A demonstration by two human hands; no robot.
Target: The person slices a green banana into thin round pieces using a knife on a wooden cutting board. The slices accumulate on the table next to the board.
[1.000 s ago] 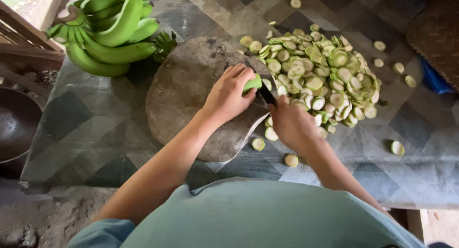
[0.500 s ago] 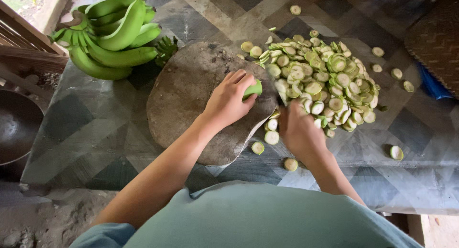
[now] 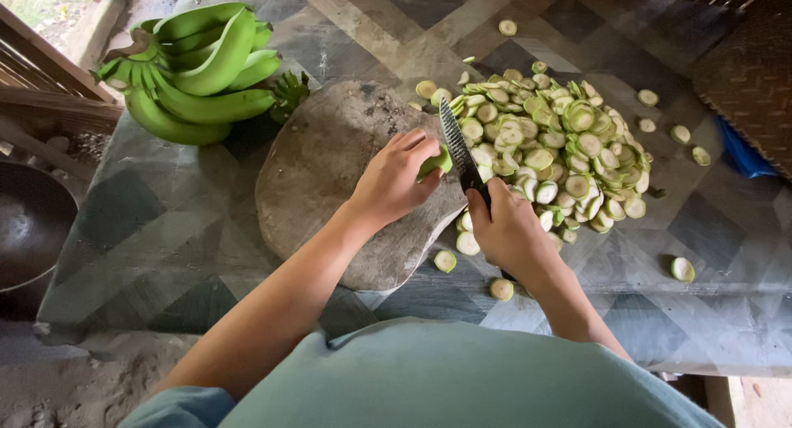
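The left hand (image 3: 394, 179) presses a short green banana stub (image 3: 436, 162) onto the round wooden chopping board (image 3: 322, 168), fingers curled over it so that only its cut end shows. The right hand (image 3: 505, 226) is clenched around the handle of a dark knife (image 3: 460, 151); the handle is hidden inside the fist, and the blade stands just right of the stub, angled toward the far side. A heap of pale banana slices (image 3: 553, 151) lies right of the board, with strays scattered near and far on the patterned mat (image 3: 165, 222). A bunch of whole green bananas (image 3: 194, 69) sits far left. A dark pan (image 3: 25, 222) is cut off at the left edge.
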